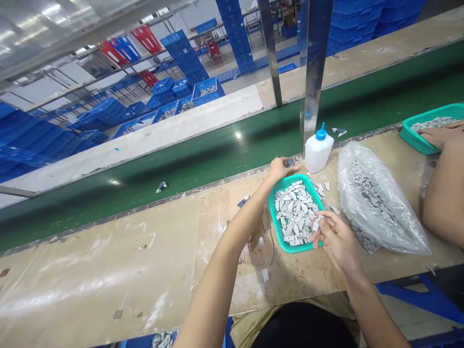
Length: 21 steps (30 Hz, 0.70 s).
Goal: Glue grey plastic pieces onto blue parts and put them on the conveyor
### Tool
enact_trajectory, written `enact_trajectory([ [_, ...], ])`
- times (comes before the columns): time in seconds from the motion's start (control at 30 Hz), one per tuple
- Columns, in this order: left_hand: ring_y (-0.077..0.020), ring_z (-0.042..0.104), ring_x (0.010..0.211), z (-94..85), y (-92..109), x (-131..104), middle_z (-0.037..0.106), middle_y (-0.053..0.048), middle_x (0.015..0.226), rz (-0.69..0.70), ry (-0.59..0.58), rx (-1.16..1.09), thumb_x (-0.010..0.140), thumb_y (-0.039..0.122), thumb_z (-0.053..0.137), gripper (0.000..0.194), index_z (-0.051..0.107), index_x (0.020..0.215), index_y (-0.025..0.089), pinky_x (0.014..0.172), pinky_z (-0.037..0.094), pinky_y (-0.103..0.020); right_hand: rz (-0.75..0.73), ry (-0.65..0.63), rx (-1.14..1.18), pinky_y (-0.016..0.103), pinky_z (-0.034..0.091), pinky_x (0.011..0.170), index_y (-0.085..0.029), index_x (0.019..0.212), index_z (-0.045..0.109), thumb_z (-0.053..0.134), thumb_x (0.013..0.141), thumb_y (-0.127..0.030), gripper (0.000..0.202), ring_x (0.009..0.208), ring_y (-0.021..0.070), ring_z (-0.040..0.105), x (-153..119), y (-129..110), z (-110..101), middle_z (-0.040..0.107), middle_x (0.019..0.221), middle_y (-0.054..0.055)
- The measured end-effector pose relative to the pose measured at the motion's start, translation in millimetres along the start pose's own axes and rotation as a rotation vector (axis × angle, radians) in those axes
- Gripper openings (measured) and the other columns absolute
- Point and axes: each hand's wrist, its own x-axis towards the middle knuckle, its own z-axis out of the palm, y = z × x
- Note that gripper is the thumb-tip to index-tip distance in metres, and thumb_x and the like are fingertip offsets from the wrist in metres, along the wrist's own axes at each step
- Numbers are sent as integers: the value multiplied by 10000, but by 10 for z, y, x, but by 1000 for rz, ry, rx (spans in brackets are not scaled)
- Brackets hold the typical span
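Observation:
A green basket [272, 220] full of small pale grey pieces [295, 208] rests on the brown bench. My right hand [335, 237] is over its right edge, pinching one small white piece [317, 222] between thumb and fingertips. Beyond the basket's far left corner, my left hand [281, 169] reaches to the bench edge, its fingers around or beside a small dark piece [289, 163]; the exact contact is unclear. Another dark and white piece [243, 201] lies left of the basket, near my left forearm. Several loose pale pieces [320, 189] are scattered right of the basket.
A white bottle with blue cap [319, 151] stands behind the basket, beside a metal post [314, 72]. A clear plastic bag of pieces [380, 203] lies to the right. Another person's hand rests in a second green basket [416, 142]. A green belt [217, 150] carries small parts [161, 186].

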Motion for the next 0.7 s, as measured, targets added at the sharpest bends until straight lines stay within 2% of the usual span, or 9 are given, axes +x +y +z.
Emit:
enact_trajectory([
  [0.1, -297, 663, 1064, 51, 5, 100, 721, -152, 1053, -32, -6, -62, 541, 161, 939, 470, 763, 973, 102, 1020, 484, -384, 16, -14, -27, 297, 550, 505, -209, 1088, 668, 851, 707, -520, 525, 572, 186, 660, -18, 31, 4, 683, 778, 24],
  [0.17, -282, 664, 1050, 43, 37, 140, 730, -131, 1004, -50, 8, -133, 555, 67, 903, 395, 763, 921, 112, 1030, 478, -385, 19, -10, -41, 319, 570, 560, -199, 1114, 694, 866, 693, -506, 549, 608, 201, 675, -32, 40, 4, 703, 798, 41],
  [0.23, -265, 665, 1036, -23, 60, 134, 733, -128, 983, -66, 20, -235, 629, 57, 859, 337, 754, 947, 100, 1027, 484, -385, 29, 1, -52, 340, 576, 597, -189, 1113, 724, 866, 690, -510, 549, 626, 214, 681, -48, 34, 0, 724, 796, 57],
  [0.33, -209, 680, 984, -231, 26, -34, 730, -130, 1026, -79, 30, -419, 832, 163, 736, 325, 696, 1147, 96, 982, 518, -359, 49, 36, -62, 357, 581, 657, -186, 1061, 767, 882, 657, -518, 535, 641, 219, 681, -73, 8, -2, 740, 763, 58],
  [0.43, -155, 690, 910, -510, -135, -448, 722, -116, 1041, -84, -80, -885, 931, 206, 612, 349, 627, 1271, 128, 932, 546, -322, 59, 54, -95, 347, 579, 694, -184, 999, 789, 910, 604, -523, 535, 650, 206, 676, -95, 0, 17, 740, 726, 51],
  [0.5, -144, 686, 889, -682, -308, -825, 710, -98, 1035, -85, -187, -1214, 920, 216, 619, 328, 650, 1241, 158, 910, 554, -305, 53, 59, -137, 343, 581, 697, -185, 969, 792, 918, 590, -524, 524, 655, 203, 680, -103, 18, 50, 742, 714, 52],
  [0.53, -137, 681, 866, -753, -407, -1022, 704, -88, 1025, -91, -214, -1299, 905, 224, 638, 314, 670, 1212, 170, 885, 559, -290, 44, 67, -162, 347, 585, 698, -189, 960, 790, 920, 589, -519, 513, 661, 206, 688, -103, 34, 75, 747, 720, 53],
  [0.6, -116, 664, 809, -860, -613, -1392, 694, -70, 998, -118, -215, -1351, 869, 249, 686, 305, 702, 1168, 189, 827, 564, -254, 4, 77, -224, 365, 598, 703, -202, 940, 786, 922, 595, -499, 475, 683, 222, 712, -99, 70, 148, 767, 774, 62],
  [0.7, -119, 660, 786, -948, -912, -1816, 697, -64, 971, -174, -134, -1329, 789, 315, 782, 350, 727, 1117, 202, 825, 571, -263, -110, 26, -361, 386, 613, 688, -225, 909, 790, 891, 655, -476, 371, 711, 243, 738, -98, 130, 320, 783, 901, 75],
])
